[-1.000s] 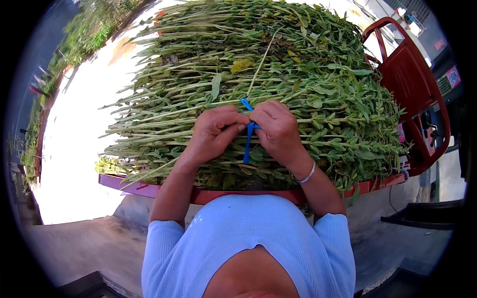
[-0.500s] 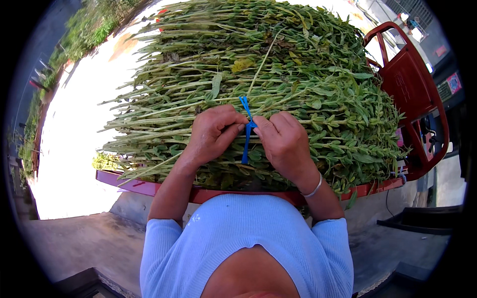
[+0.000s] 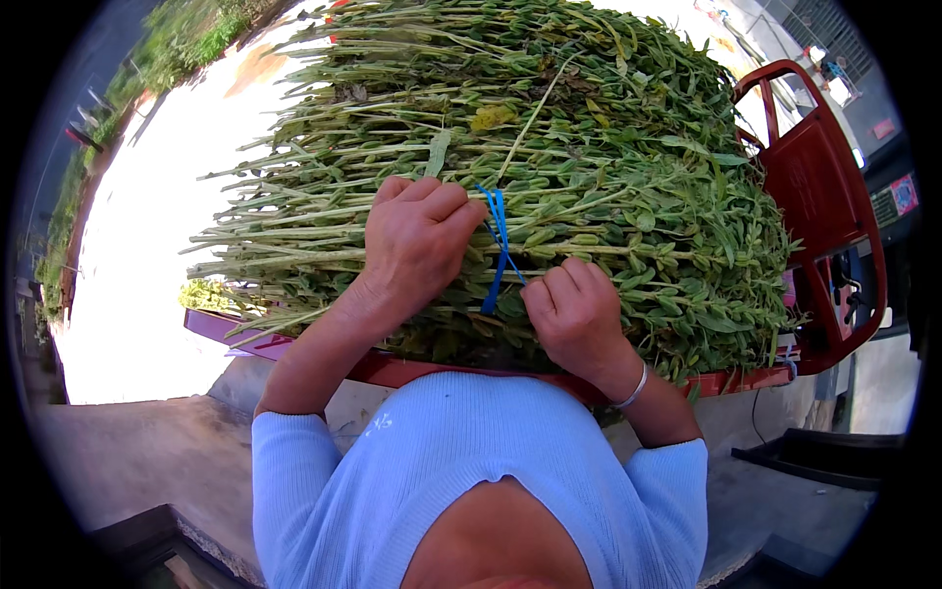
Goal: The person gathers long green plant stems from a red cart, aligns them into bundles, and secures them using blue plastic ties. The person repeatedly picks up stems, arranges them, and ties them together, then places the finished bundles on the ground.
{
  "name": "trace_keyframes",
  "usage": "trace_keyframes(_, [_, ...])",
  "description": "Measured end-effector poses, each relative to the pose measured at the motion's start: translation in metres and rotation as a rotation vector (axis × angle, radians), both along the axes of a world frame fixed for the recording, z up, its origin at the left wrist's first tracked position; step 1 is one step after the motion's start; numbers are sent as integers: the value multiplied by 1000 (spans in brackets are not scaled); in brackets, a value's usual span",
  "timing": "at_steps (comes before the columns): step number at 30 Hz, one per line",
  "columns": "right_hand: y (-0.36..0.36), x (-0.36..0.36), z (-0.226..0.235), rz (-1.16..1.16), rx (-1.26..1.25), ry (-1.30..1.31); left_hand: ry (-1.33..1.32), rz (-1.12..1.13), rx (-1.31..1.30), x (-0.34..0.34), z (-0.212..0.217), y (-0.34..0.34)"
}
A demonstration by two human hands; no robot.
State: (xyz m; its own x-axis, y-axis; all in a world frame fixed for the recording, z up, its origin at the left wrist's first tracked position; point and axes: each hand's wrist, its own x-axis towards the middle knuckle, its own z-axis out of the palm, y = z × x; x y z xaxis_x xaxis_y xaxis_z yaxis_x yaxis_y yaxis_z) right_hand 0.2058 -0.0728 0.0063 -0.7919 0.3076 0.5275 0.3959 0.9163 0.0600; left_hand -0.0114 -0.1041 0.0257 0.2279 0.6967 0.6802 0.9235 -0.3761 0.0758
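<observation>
A blue tie strip (image 3: 499, 245) runs round a bundle of cut green stalks with pods (image 3: 579, 239), at the near side of a big heap. My left hand (image 3: 422, 231) is closed on the strip's upper left end, with its knuckles toward the heap. Lower and to the right, my right hand (image 3: 577, 312) pinches the other end, a thin blue tail drawn out from the crossing. Between the two hands the strip crosses over itself. Its lower part goes down the bundle's near face, and the underside is hidden.
The heap lies on a cart with a red side rail (image 3: 432, 371) between it and my body. A red metal seat frame (image 3: 819, 187) rises at the right. Bright ground (image 3: 147, 265) stretches out at the left, and a dark trough (image 3: 814, 455) lies at the lower right.
My hands have moved apart, the left up and leftward, the right down and rightward. The blue strip's ends are pulled out between them, and the view has shifted slightly.
</observation>
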Motion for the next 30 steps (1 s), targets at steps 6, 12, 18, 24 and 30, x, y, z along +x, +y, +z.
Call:
trace_keyframes(6, [-5,-1,17,13,-153,102,-376,-286,-445,-20,22,12])
trace_keyframes(12, [-2,-17,22,199,-679,542,-599,-620,-1091,-8,45,41])
trace_keyframes(18, [-8,-17,17,304,-1279,1053,-969,-545,-1304,-2,54,46])
trace_keyframes(24, [2,-13,24,336,-1229,746,-684,-606,-1049,-7,44,32])
trace_keyframes(30, [35,-17,53,240,-1273,421,-221,-408,-506,10,29,-24])
